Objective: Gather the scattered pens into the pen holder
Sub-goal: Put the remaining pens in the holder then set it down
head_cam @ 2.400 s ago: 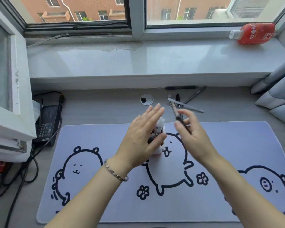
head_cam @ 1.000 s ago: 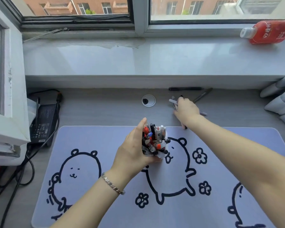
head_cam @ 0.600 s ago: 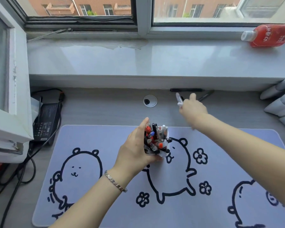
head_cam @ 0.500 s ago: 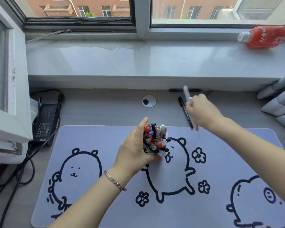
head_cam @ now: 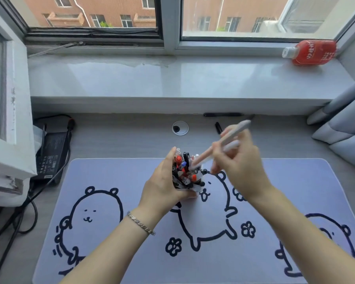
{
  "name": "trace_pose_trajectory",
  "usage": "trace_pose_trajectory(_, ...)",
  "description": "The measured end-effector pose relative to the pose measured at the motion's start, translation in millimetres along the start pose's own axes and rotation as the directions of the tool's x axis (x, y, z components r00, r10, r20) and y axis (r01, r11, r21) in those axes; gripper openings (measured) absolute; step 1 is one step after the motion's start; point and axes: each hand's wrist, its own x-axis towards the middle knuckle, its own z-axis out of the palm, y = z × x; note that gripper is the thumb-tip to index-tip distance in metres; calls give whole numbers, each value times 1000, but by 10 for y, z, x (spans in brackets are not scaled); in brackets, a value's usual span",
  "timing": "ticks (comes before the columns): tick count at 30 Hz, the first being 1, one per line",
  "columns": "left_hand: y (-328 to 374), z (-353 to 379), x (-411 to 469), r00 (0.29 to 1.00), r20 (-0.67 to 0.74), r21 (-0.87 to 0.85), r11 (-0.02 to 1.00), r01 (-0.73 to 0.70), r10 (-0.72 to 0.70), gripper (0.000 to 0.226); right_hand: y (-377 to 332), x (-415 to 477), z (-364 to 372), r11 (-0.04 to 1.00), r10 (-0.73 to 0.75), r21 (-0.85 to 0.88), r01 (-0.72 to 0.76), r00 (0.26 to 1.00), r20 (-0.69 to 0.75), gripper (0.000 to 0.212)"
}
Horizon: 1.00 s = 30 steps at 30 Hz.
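The pen holder (head_cam: 190,188) stands on the lilac desk mat, packed with several red, blue and black pens. My left hand (head_cam: 162,187) is wrapped around its left side. My right hand (head_cam: 237,162) grips a pale pink-white pen (head_cam: 219,145), held slanted, its lower tip touching the top of the holder. A second pale pen seems to lie in the same hand, blurred. A black pen (head_cam: 218,127) lies on the desk behind my right hand. Another black pen (head_cam: 222,114) rests against the sill base.
The lilac mat (head_cam: 111,181) with bear drawings covers the desk front. A cable grommet (head_cam: 180,128) sits behind the holder. A laptop charger (head_cam: 51,158) and cables lie at left. A red bottle (head_cam: 312,52) lies on the windowsill. Grey cushions (head_cam: 340,128) are at right.
My right hand picked up the pale pen from the back of the desk and brought it toward me to the holder's top. My left hand stayed on the holder.
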Motion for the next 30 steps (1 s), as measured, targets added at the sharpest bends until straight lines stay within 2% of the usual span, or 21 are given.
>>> trace_pose_trajectory(2,-5,4,1,1000,-3,-3,1000,0,0,115,107,10,137,979,136,-164,-118,985,103,22)
trace_pose_trajectory(3,-7,6,1,1000,-5,-3,1000,0,0,115,172,21,197,966,145,-229,-119,984,101,20)
trace_pose_trajectory(4,-9,8,2,1000,-6,-5,1000,2,-2,115,217,34,245,955,108,-282,-87,992,59,17)
trace_pose_trajectory(6,-12,10,-1,1000,-7,-15,1000,11,-11,115,289,70,311,932,-56,-360,35,997,-50,17)
trace_pose_trajectory(9,-7,6,-1,1000,-2,-11,1000,15,-15,114,338,97,387,946,-180,-291,143,978,-102,52)
trace_pose_trajectory(10,-4,5,2,1000,1,-9,1000,18,-18,114,365,112,402,955,-198,-246,166,974,-113,56)
trace_pose_trajectory(12,-1,3,4,1000,6,-10,1000,27,-27,112,369,136,410,953,-248,-212,217,960,-129,44)
trace_pose_trajectory(14,-5,3,11,1000,7,-15,999,30,-30,112,363,101,393,918,-347,-244,313,931,-109,18)
trace_pose_trajectory(16,-15,5,18,999,8,-16,999,33,-33,112,370,25,368,888,-410,-261,378,909,-77,45)
trace_pose_trajectory(17,-16,7,19,999,8,-20,999,35,-35,112,357,-19,350,900,-390,-245,361,917,-80,50)
trace_pose_trajectory(20,-19,13,21,999,6,-55,997,46,-46,111,382,-54,301,947,-305,-165,275,931,-201,32)
trace_pose_trajectory(23,-8,15,15,999,5,-70,997,33,-32,109,393,6,297,917,-365,-267,297,894,-260,47)
trace_pose_trajectory(25,-9,14,12,1000,3,-68,997,28,-28,108,326,73,285,927,-328,-259,271,920,-213,38)
trace_pose_trajectory(27,-13,16,11,999,4,-70,997,35,-35,108,223,149,292,946,-226,-258,195,969,-98,23)
trace_pose_trajectory(28,-13,16,13,999,7,-74,996,45,-45,107,186,179,318,943,-179,-287,166,984,-18,23)
trace_pose_trajectory(29,-16,17,15,999,7,-75,996,48,-48,106,140,189,345,914,-160,-370,168,986,53,31)
trace_pose_trajectory(30,-16,19,20,999,6,-74,996,48,-47,103,119,186,379,840,-171,-502,207,978,119,44)
